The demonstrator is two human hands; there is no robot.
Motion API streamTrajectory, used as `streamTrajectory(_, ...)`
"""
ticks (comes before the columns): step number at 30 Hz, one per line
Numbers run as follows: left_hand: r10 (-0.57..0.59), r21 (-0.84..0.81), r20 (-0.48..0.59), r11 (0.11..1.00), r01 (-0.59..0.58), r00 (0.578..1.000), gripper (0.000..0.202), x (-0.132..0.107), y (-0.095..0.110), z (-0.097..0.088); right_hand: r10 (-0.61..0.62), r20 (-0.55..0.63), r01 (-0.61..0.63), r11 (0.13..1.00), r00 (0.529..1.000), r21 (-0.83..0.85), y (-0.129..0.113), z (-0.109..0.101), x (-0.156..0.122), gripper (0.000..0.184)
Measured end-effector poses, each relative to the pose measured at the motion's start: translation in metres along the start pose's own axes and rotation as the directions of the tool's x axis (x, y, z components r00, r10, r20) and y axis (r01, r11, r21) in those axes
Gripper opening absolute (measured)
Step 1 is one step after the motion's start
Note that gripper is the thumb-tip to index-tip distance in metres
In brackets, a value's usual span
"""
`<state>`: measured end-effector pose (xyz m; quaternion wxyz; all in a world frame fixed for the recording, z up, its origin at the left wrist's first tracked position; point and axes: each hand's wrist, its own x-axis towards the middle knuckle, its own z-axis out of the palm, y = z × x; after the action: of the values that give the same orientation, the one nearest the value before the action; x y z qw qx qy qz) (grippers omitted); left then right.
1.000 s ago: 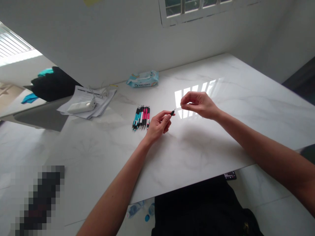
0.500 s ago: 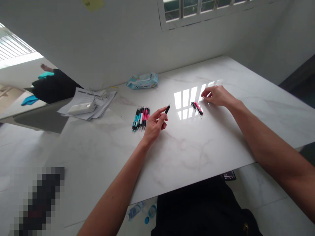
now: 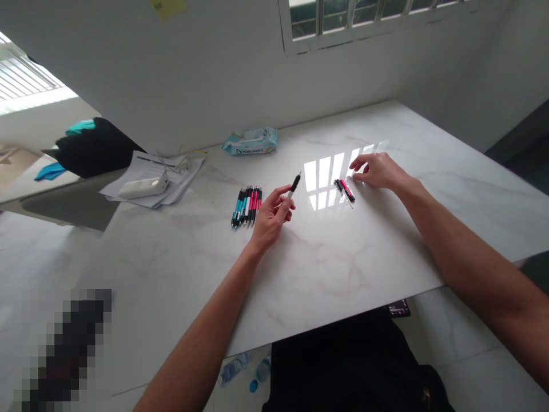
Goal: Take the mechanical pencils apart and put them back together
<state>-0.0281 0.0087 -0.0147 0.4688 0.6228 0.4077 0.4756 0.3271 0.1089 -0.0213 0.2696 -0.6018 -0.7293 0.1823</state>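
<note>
My left hand (image 3: 274, 214) is closed around a pen (image 3: 294, 184) with a white barrel and a black grip. Its thin metal tip points up and away from me. Just left of that hand, several click pens (image 3: 246, 207) in turquoise, white and pink lie side by side on the table. My right hand (image 3: 375, 170) hovers low over the tabletop, fingers bent and thumb apart, with nothing visible in it. Close to its fingertips lie a pink pen barrel (image 3: 347, 189), black pen parts (image 3: 338, 184) and a thin refill (image 3: 349, 199).
A blue pack of wipes (image 3: 251, 141) lies by the wall. Papers (image 3: 182, 186) bearing a white device (image 3: 144, 187) and a cable sit at the back left. The marble table's (image 3: 326, 297) front edge crosses before my lap. Plastic bottles (image 3: 234, 368) lie on the floor.
The pen in my left hand has risen out of the fingers, so its white barrel now shows. My right hand has barely moved; its fingers look slightly more spread.
</note>
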Motion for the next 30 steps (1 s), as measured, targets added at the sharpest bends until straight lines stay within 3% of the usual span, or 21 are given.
streamTrajectory(2,0.015,-0.004,0.003,1.000,-0.015,1.000,0.045,0.000,-0.001,0.001,-0.030,-0.014,0.031,0.998,0.999,0.048,-0.012,-0.005,-0.002,0.015)
streamTrajectory(4,0.033,0.020,-0.007,0.999,-0.033,0.999,0.045,-0.001,-0.003,0.001,-0.092,0.047,0.083,0.983,0.995,0.163,-0.030,-0.006,-0.008,0.015)
streamTrajectory(7,0.059,0.167,-0.015,0.984,-0.056,0.998,0.040,-0.004,-0.003,0.003,-0.199,0.261,0.087,0.918,0.945,0.387,-0.063,0.002,-0.021,0.041)
streamTrajectory(9,0.067,0.295,-0.003,0.953,-0.063,0.998,0.037,-0.008,0.000,0.005,-0.243,0.332,0.058,0.876,0.911,0.480,-0.085,0.013,-0.031,0.058)
streamTrajectory(13,0.083,0.464,0.055,0.881,-0.099,0.995,0.031,-0.014,0.011,0.013,-0.285,0.243,0.099,0.812,0.927,0.575,-0.113,0.036,-0.049,0.069)
streamTrajectory(18,0.079,0.541,0.076,0.834,-0.108,0.994,0.030,-0.015,0.014,0.016,-0.258,0.123,0.147,0.813,0.958,0.564,-0.123,0.044,-0.058,0.068)
streamTrajectory(24,0.069,0.527,0.095,0.843,-0.109,0.993,0.030,-0.015,0.013,0.016,-0.245,0.106,0.132,0.781,0.964,0.610,-0.121,0.048,-0.056,0.070)
streamTrajectory(30,0.016,0.426,0.117,0.902,-0.065,0.993,0.037,-0.015,0.011,0.022,-0.242,0.018,0.175,0.749,0.970,0.639,-0.126,0.055,-0.059,0.059)
